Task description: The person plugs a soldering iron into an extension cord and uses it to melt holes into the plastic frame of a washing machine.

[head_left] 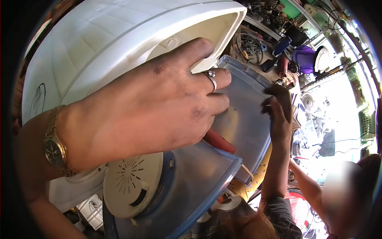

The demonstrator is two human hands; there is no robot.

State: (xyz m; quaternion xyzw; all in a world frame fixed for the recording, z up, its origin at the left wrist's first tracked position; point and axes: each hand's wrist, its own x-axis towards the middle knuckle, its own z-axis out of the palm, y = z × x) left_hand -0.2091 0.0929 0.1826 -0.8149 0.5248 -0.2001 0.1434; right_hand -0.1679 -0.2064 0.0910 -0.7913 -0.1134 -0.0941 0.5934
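Note:
My left hand, with a watch and a ring, reaches in from the left over white and clear plastic parts. A red handle sticks out from under its lower knuckles; my fingers are bent around it and the little finger is stretched out. My palm and thumb are hidden. My right hand is at the right edge of a clear plastic panel, its fingers loosely bent and apart. Left of centre a white plastic housing stands open. Below lies a clear blue-edged part beside a round slotted cover.
Metal parts and cables crowd a surface at the top right, near a purple container. A person is at the lower right, one arm reaching in. Behind my right arm are a red mesh item and scattered parts.

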